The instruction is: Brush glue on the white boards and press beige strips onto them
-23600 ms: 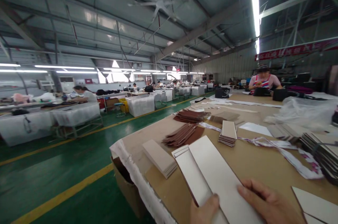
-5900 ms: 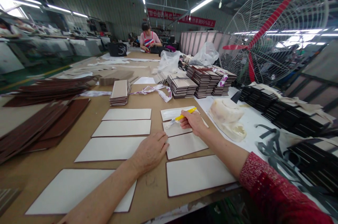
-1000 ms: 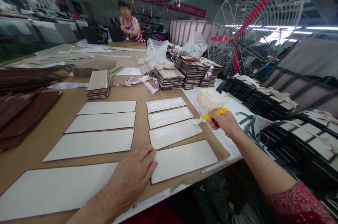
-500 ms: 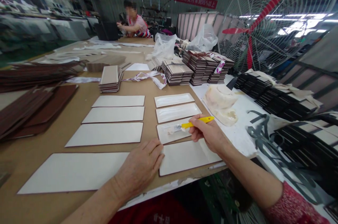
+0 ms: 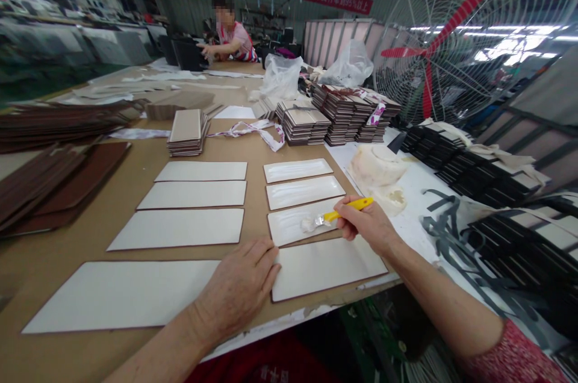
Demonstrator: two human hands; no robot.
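Note:
A yellow-handled paintbrush (image 5: 347, 208) is pinched in my right hand (image 5: 368, 223). Its bristles touch the third white panel (image 5: 289, 227) of the right column, where wet white streaks show. Two panels behind it, the nearer one (image 5: 304, 192) and the farther one (image 5: 298, 170), carry glossy white smears. The front right panel (image 5: 325, 268) looks plain and dry. My left hand (image 5: 241, 277) lies flat, fingertips at the left edges of the two nearest right panels, its palm partly over the large front left panel (image 5: 126, 292). Several dark-edged panels (image 5: 180, 227) form the left column.
A whitish, coated container (image 5: 379, 172) stands right of the panels. Bundled board stacks (image 5: 302, 121) and a smaller stack (image 5: 186, 132) sit behind. Brown sheets (image 5: 67, 190) lie left; black stacks (image 5: 492, 172) and a large fan (image 5: 427, 52) are right. Another person (image 5: 235, 40) works at the far end.
My right hand has moved the brush rightward along the third panel, leaving more white streaks. My left hand stays in place. The far person's hands have shifted toward a dark item.

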